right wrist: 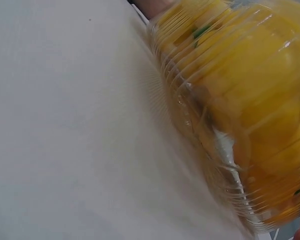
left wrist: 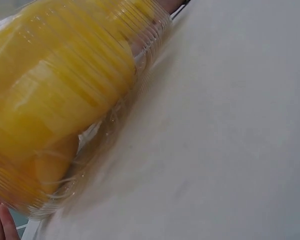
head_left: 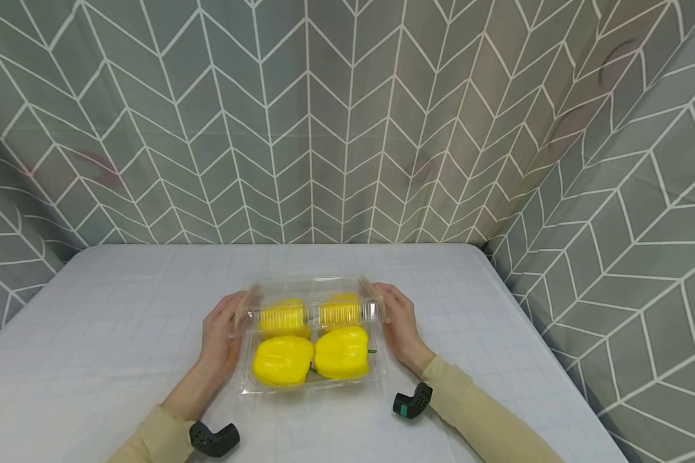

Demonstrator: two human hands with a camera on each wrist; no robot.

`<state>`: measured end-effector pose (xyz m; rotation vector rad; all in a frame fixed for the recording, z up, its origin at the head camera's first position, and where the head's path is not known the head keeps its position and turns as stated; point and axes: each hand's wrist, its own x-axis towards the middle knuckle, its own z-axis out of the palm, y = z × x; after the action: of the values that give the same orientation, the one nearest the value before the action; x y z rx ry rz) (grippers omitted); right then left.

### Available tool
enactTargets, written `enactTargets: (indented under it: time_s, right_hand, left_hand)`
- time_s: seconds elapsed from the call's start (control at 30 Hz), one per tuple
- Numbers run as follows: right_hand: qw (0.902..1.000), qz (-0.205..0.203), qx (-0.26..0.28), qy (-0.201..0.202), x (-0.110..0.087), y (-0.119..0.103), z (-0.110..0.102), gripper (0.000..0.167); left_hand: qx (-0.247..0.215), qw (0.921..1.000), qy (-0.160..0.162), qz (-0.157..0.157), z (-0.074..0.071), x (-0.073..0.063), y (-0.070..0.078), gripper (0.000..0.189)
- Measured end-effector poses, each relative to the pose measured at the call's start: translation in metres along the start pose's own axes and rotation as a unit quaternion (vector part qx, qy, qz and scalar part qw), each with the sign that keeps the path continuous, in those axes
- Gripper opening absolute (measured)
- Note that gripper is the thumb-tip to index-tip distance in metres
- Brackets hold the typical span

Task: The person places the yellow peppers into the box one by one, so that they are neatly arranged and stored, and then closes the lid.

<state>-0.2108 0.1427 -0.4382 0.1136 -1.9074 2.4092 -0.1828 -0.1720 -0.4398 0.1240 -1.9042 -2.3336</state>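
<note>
A clear plastic clamshell container (head_left: 313, 386) stands between both hands, near the middle of the table. Several yellow bell peppers lie inside it, among them a near left pepper (head_left: 282, 361) and a near right pepper (head_left: 342, 352) with a green stem. A ridged band of clear plastic crosses over the two far peppers; whether the lid is fastened cannot be told. My left hand (head_left: 219, 334) grips the container's left side, and my right hand (head_left: 401, 325) grips its right side. Some fingertips show past the plastic in the left wrist view; other fingers are hidden.
A white cloth covers the table (head_left: 121, 308). Behind it and to the right hangs a grey-green curtain (head_left: 324, 128) with white chevron lines. Black devices sit at the left wrist (head_left: 214, 439) and the right wrist (head_left: 412, 401).
</note>
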Motion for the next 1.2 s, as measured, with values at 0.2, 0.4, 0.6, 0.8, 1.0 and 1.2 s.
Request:
enactTargets:
  time_s: [0.2,0.4,0.6,0.8,1.0,1.2]
  right_hand:
    - [0.9984,-0.017,-0.041,-0.034,-0.013,0.001,-0.007,0.034]
    - [0.9971,-0.012,-0.040,-0.064,-0.036,-0.002,-0.014,0.039]
    - [0.9954,-0.008,-0.046,-0.084,-0.060,-0.005,-0.023,0.044]
    - [0.9912,-0.015,-0.055,-0.119,-0.079,-0.009,-0.028,0.047]
    - [0.9863,-0.004,-0.076,-0.146,-0.091,-0.014,-0.032,0.051]
    - [0.9799,-0.017,-0.114,-0.163,-0.094,-0.014,-0.033,0.057]
  left_hand:
    - [-0.010,0.9986,0.009,-0.050,0.001,-0.011,0.001,0.044]
    - [0.042,0.9973,0.036,-0.048,-0.001,-0.031,0.001,0.050]
    - [0.053,0.9969,0.037,-0.044,-0.001,-0.053,0.007,0.052]
    - [0.059,0.9970,0.019,-0.045,0.000,-0.076,0.011,0.051]
    - [0.019,0.9996,-0.020,-0.008,-0.003,-0.094,0.007,0.049]
    - [0.012,0.9980,-0.057,0.025,-0.003,-0.103,0.006,0.052]
